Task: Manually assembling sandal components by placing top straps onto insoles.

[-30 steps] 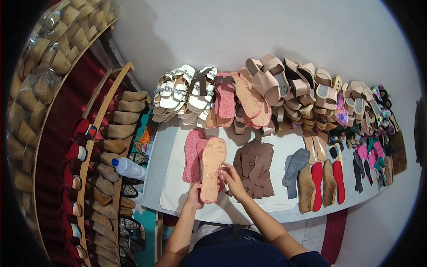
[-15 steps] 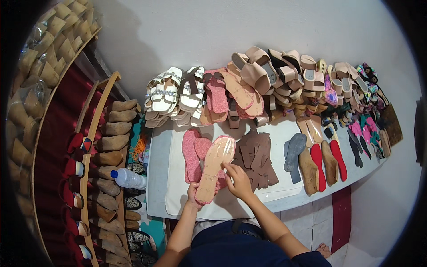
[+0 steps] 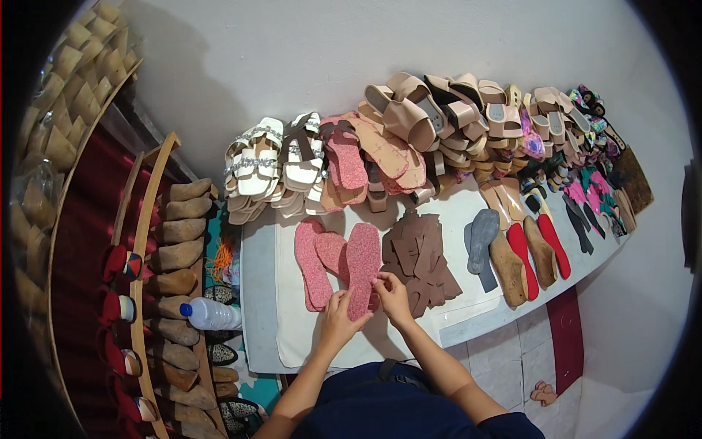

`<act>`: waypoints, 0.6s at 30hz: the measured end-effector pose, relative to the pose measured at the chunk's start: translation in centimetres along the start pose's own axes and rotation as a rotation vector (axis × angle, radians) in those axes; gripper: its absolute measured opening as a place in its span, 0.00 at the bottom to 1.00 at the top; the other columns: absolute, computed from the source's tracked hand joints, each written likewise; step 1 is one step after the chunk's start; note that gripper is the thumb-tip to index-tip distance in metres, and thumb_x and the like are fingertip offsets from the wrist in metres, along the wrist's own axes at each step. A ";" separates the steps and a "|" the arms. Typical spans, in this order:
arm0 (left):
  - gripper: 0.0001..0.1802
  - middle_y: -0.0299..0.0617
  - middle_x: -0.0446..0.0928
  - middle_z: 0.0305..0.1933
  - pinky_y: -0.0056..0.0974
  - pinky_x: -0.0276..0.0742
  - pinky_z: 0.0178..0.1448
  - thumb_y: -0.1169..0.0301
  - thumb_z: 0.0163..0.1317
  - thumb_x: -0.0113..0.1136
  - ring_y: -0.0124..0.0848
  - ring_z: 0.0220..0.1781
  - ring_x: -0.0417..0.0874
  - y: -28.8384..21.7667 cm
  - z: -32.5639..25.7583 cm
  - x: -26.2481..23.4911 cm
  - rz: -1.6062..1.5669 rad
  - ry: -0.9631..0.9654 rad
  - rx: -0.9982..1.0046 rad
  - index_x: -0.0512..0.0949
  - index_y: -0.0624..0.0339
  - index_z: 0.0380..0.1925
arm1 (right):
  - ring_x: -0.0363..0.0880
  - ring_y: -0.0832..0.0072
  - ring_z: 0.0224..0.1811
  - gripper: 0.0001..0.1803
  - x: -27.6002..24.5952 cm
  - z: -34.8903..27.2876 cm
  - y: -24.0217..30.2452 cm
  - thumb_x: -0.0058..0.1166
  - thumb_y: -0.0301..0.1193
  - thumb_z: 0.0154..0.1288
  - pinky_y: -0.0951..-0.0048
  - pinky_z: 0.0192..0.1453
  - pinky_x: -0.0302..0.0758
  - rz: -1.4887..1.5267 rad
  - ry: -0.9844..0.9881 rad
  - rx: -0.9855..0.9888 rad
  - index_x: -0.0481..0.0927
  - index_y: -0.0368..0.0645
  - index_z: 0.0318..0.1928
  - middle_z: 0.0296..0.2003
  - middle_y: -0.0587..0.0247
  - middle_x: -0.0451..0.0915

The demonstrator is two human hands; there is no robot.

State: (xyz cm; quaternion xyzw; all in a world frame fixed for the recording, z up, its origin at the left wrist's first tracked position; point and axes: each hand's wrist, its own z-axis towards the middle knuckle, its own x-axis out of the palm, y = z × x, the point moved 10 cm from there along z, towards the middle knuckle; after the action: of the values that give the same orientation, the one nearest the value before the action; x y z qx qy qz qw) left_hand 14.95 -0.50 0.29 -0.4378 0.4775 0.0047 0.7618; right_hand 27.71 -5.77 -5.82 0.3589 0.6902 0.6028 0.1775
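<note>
My left hand (image 3: 338, 316) and my right hand (image 3: 391, 295) both grip the near end of a pink glitter insole (image 3: 362, 267), its glitter side up, lying over the white table (image 3: 453, 314). Two more pink glitter insoles (image 3: 313, 260) lie just left of it. A pile of brown cut leather pieces (image 3: 420, 260) sits directly right of my right hand.
Rows of white, pink and beige sandals (image 3: 409, 132) line the back of the table against the wall. Grey, tan and red soles (image 3: 512, 249) lie at the right. A plastic water bottle (image 3: 210, 314) and racks of wooden shoe lasts (image 3: 175, 249) stand at the left.
The insole showed its tan underside before; it has been turned over and now lies pink glitter side up, lower on the table. The view has tilted slightly.
</note>
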 end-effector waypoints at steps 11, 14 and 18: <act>0.07 0.28 0.68 0.24 0.20 0.59 0.24 0.68 0.59 0.51 0.15 0.21 0.65 8.2 1.2 5.0 -1.059 0.080 -0.640 0.72 0.60 0.34 | 0.75 0.76 0.29 0.10 0.1 -0.3 0.8 0.48 0.28 0.58 0.75 0.32 0.72 -0.195 0.174 0.096 0.72 0.37 0.40 0.30 0.61 0.76; 0.07 0.28 0.69 0.24 0.21 0.59 0.25 0.70 0.57 0.53 0.14 0.22 0.65 9.4 0.9 5.8 -1.070 0.070 -0.646 0.73 0.62 0.32 | 0.69 0.56 0.42 0.13 -3.6 -1.0 7.5 0.48 0.26 0.52 0.64 0.48 0.64 -0.840 -0.265 -0.576 0.72 0.38 0.40 0.36 0.53 0.73; 0.10 0.30 0.72 0.27 0.22 0.62 0.29 0.71 0.56 0.54 0.16 0.27 0.69 9.8 0.4 6.1 -1.019 0.091 -0.668 0.74 0.67 0.35 | 0.64 0.57 0.46 0.21 -9.5 -0.3 6.9 0.52 0.28 0.49 0.62 0.51 0.62 -1.071 -0.540 -0.327 0.69 0.38 0.46 0.42 0.52 0.68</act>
State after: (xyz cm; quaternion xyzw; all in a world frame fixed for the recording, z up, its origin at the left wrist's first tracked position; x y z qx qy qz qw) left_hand 14.43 3.35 -10.65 -0.8261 0.2128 -0.2295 0.4686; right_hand 35.90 -12.56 -0.97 0.0711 0.6037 0.4161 0.6763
